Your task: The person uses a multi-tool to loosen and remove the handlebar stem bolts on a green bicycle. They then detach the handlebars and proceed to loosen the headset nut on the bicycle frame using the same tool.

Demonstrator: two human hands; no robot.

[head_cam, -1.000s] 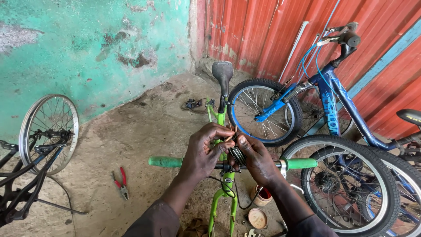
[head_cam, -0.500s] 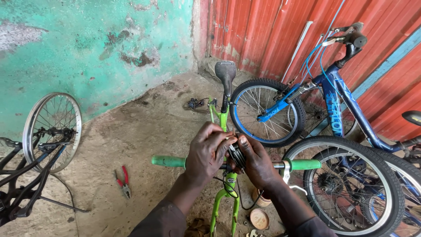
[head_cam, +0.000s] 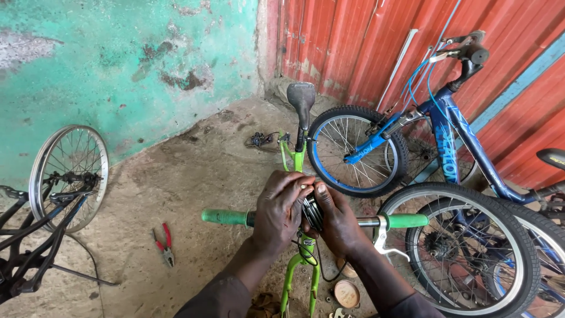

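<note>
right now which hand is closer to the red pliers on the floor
Left. The left hand grips the handlebar on the side where the red pliers lie, though well apart from them. The right hand sits farther off, across the stem.

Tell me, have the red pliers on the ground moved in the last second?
No. The red pliers lie at the same spot on the concrete, left of the green bike frame and right of the loose wheel.

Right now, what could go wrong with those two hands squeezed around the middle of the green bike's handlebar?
The left hand and right hand crowd the black ribbed part, so a slip might pinch a finger. The bright green bicycle frame seems held only by them and could tip. Small round parts on the ground might roll away.
</note>
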